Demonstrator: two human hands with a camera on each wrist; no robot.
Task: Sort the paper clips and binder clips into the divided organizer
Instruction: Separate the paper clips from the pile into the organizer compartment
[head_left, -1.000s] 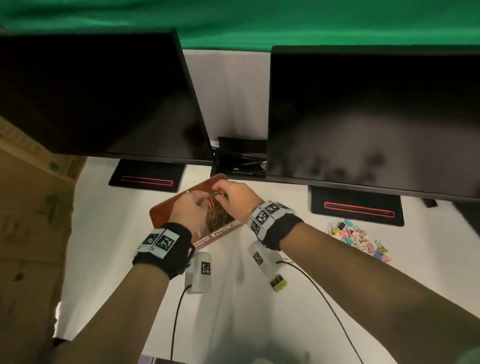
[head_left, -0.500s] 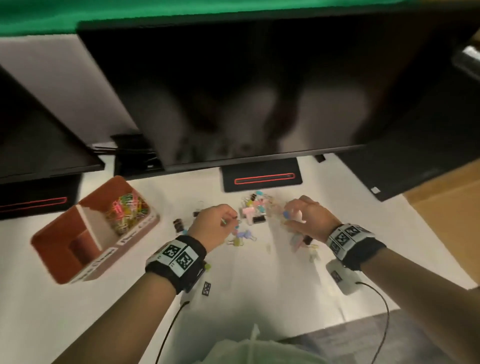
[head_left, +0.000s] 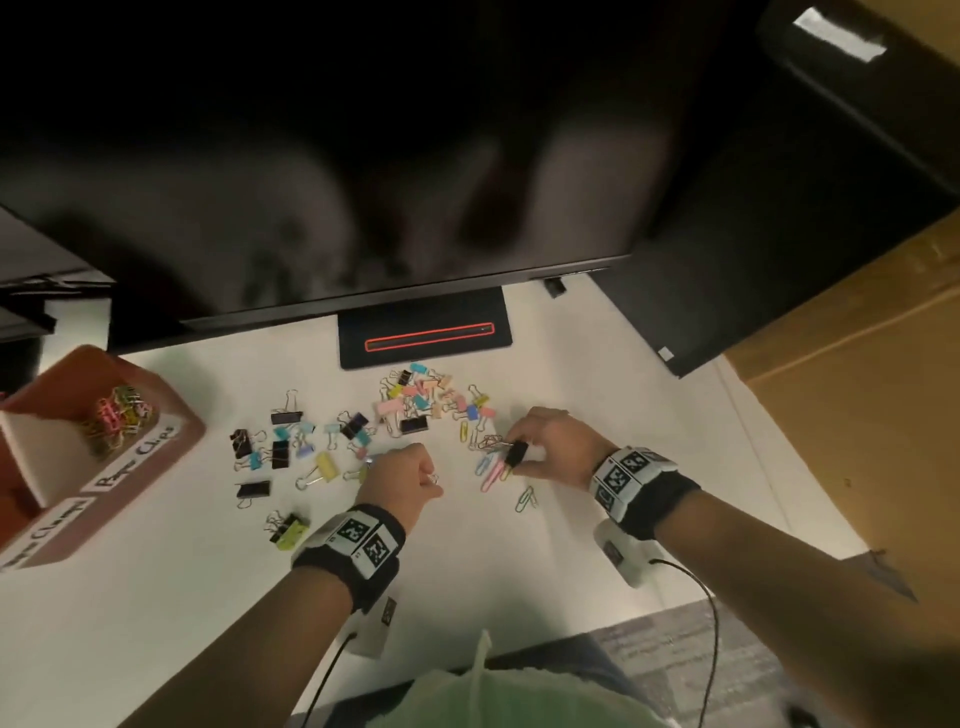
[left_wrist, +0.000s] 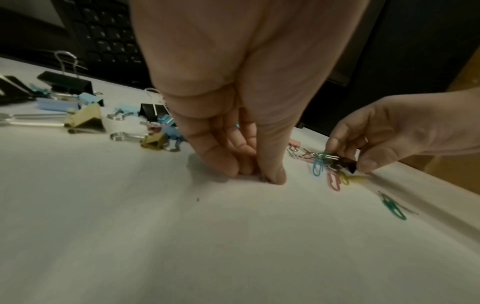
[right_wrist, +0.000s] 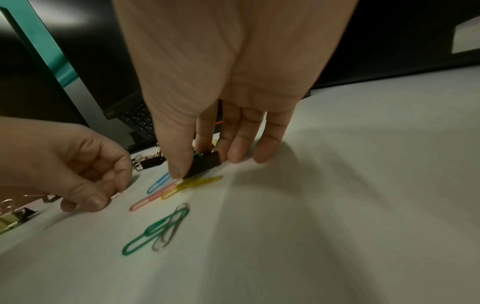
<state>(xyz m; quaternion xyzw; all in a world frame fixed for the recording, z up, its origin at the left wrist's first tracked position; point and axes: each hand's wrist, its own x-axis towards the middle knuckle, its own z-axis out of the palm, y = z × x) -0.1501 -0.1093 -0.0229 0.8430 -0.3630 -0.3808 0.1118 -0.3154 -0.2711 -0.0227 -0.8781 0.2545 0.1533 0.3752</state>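
Clips litter our surface; right hand pinches a black clip, left hand fingers pinch a paperclip.

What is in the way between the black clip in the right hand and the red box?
The left hand and loose binder clips lie on the table between the black binder clip pinched by the right hand and the organizer; carried above them, nothing visible blocks it.

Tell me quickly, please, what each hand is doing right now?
Left hand: fingers pinch a small silver paper clip at the table.
Right hand: thumb and fingers grip a black binder clip.
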